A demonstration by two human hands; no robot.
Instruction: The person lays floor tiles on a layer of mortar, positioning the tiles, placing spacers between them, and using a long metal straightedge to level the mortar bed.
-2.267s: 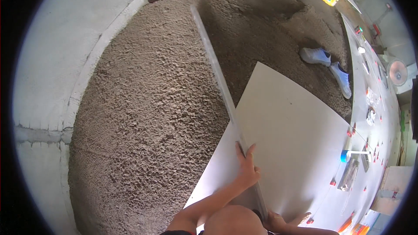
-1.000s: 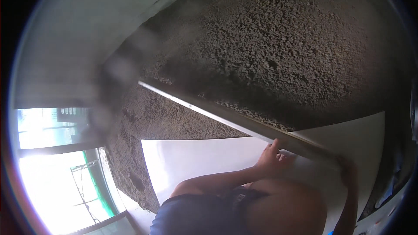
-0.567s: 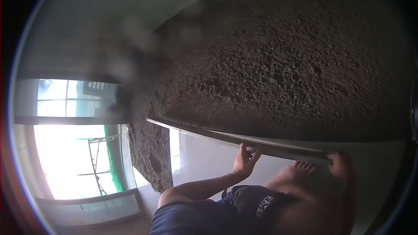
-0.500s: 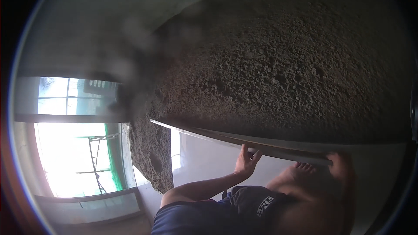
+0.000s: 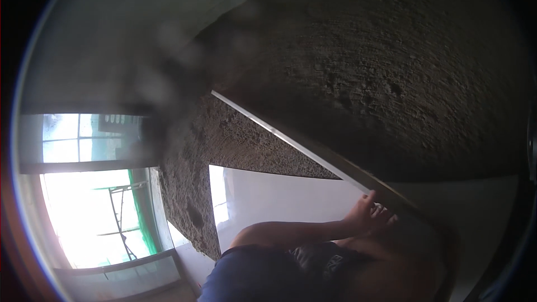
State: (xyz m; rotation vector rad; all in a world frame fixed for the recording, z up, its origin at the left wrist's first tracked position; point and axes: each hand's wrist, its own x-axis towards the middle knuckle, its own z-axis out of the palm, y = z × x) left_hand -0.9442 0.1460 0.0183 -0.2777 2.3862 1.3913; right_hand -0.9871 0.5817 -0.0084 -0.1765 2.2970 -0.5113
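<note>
Straightedge (image 5: pixel 291 142) over mortar, left hand (image 5: pixel 366 215) gripping

My right hand is nowhere I can make out; the lower right of the frame is dark, and my own leg and shorts (image 5: pixel 319 257) cover whatever lies there. My left hand (image 5: pixel 369 218) shows only its back and knuckles, so I cannot tell whether its fingers close on the long straightedge (image 5: pixel 291 140) or merely rest against it. The straightedge's lower end is lost in shadow toward the right rim. The white tile (image 5: pixel 279 201) is cut off by my arm and body. The upper left is smeared and out of focus, and the window (image 5: pixel 95 212) at the left is washed out by glare.
</note>
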